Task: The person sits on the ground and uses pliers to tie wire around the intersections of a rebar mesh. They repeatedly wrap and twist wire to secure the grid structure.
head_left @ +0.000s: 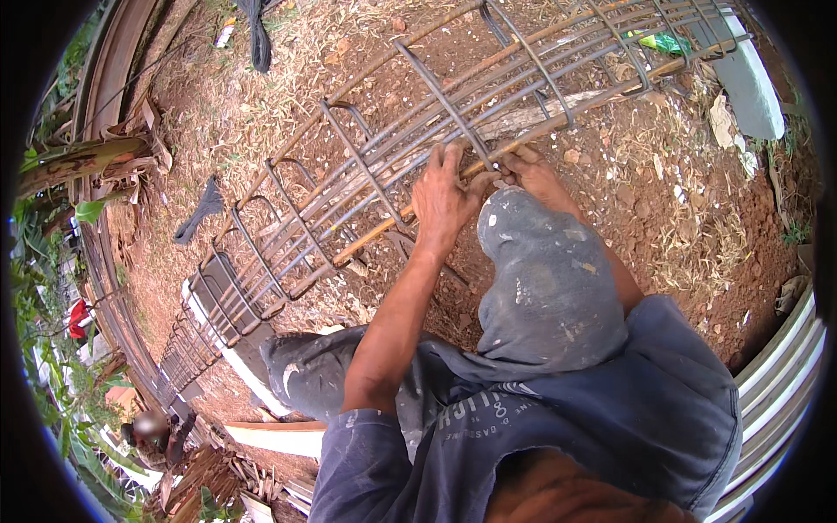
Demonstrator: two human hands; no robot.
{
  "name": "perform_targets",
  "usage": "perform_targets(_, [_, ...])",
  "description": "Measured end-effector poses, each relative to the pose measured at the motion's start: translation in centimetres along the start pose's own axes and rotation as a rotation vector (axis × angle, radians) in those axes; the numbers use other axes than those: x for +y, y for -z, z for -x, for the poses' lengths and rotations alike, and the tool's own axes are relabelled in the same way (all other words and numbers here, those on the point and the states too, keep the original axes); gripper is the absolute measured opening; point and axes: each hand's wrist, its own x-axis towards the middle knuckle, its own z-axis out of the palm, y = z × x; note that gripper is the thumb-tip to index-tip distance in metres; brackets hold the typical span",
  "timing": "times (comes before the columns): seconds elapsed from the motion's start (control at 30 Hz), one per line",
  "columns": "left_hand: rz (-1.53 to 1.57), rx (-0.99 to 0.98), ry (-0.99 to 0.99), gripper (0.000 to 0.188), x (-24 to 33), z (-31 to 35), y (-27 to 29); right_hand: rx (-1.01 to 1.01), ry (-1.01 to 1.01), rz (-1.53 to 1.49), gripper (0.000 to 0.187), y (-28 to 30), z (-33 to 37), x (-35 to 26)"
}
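Note:
A long rebar cage (384,228) of rusty bars and square stirrups runs diagonally in front of me. My left hand (440,199) is closed round its near long bar, fingers over it and thumb toward a stirrup (446,103). Just right of that corner, my right hand (539,181) is at the same bar with its fingers bent in a pinch. What lies between those fingertips is too small to make out. My raised knee, in dark stained trousers, is right below both hands.
Dark wire bundles (202,211) lie on the dry soil beyond the cage. Pale supports (751,83) stand under the cage's ends. Ridged light sheets (780,392) are at my right. Another person (153,436) is at the lower left, near plants.

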Motion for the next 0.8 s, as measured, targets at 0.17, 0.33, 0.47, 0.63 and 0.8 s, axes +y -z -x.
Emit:
perform_targets(0.17, [0.067,-0.088,-0.035,0.063,0.7,-1.1,0.4,-0.125,0.148,0.218,0.020,-0.4,-2.2,-1.9])
perform_targets(0.33, [0.168,-0.077,-0.046,0.045,0.0,-0.8,0.2,0.064,0.044,0.522,0.017,-1.8,-0.1,-3.9])
perform_targets(0.47, [0.148,-0.071,-0.062,0.044,-1.4,-0.6,-1.0,0.024,0.002,0.402,0.015,-1.4,0.9,-2.4])
perform_targets(0.63, [0.163,-0.147,-0.052,0.041,0.7,-0.9,0.7,-0.006,-0.080,0.374,0.016,-2.7,0.9,-3.7])
perform_targets(0.8, [0.005,-0.041,-0.298,0.042,-0.4,-0.2,-0.1,-0.116,-0.180,-0.032,0.023,-2.3,1.8,-4.6])
